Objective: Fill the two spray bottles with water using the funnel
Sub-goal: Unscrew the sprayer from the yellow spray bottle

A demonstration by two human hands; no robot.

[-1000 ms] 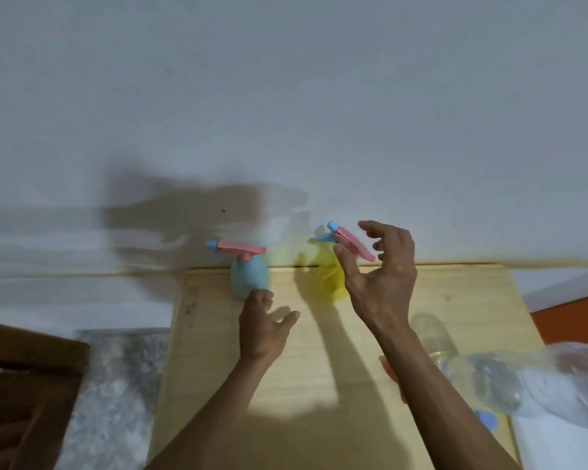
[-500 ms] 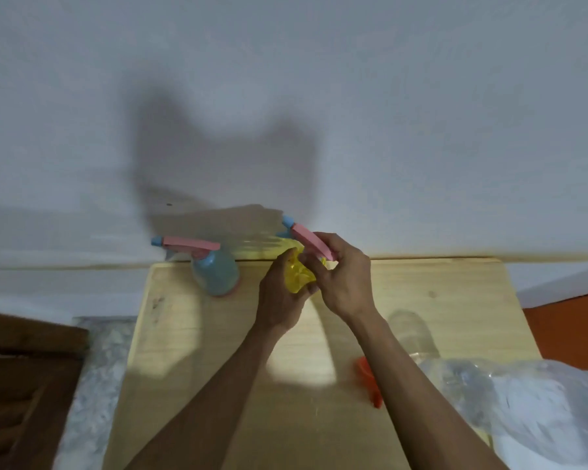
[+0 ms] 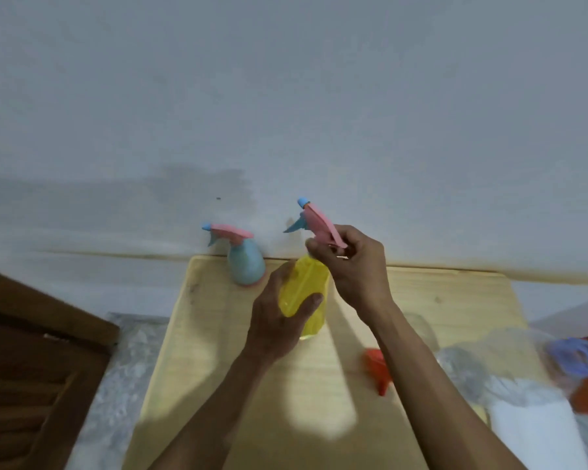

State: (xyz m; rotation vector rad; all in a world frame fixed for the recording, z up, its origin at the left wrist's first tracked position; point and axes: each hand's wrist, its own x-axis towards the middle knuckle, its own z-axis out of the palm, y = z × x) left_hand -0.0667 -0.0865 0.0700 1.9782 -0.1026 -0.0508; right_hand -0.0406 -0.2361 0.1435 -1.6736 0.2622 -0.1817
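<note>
At the far left of the group, the blue spray bottle (image 3: pixel 246 266) is standing upright at the far edge of the tabletop (image 3: pixel 448 300), its pink trigger head on and untouched, as it was a second ago. Just right of it, the left hand (image 3: pixel 279 320) is now wrapping its fingers around the body of the yellow spray bottle (image 3: pixel 302 293) and holding it lifted and tilted above the tabletop; a second ago that hand was hovering open near the blue one. Further right, the right hand (image 3: pixel 357 269) is gripping the yellow bottle's pink trigger head (image 3: pixel 319 225), fingers curled around it at the neck, where earlier it was only reaching with spread fingers. The head is tilting away from the body, so it looks as if the person is unscrewing it; whether it has come free cannot be told. That would open the first bottle for filling. On the near right, partly behind the right forearm, the orange funnel (image 3: pixel 377 371) is lying on the tabletop, not yet used. At the right edge a clear plastic water bottle (image 3: pixel 510 364), blurred, is lying on its side, waiting.
</note>
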